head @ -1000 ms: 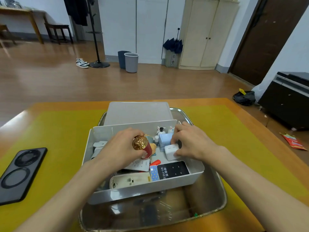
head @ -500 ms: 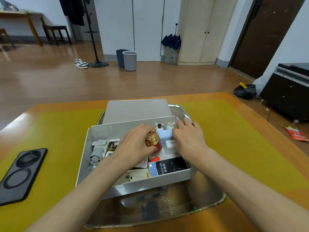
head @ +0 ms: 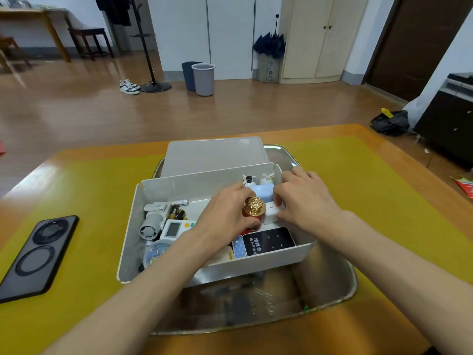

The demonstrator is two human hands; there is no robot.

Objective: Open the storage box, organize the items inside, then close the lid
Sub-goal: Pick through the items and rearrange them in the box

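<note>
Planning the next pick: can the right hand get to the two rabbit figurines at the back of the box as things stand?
Probably yes. The right hand rests just beside the rabbit figurines, which stand uncovered at the storage box back wall; only the blue case lies nearby.

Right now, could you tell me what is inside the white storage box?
Storage box holds a fan, batteries, thermometer, two rabbit figurines and a WiFi device. Items beneath both hands are hidden.

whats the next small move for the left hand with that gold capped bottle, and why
Probably set the gold-capped red bottle down upright beside the white cube. The left hand holds it above the open storage box, while the right hand touches the cube and the blue case, seemingly clearing a spot.
</note>
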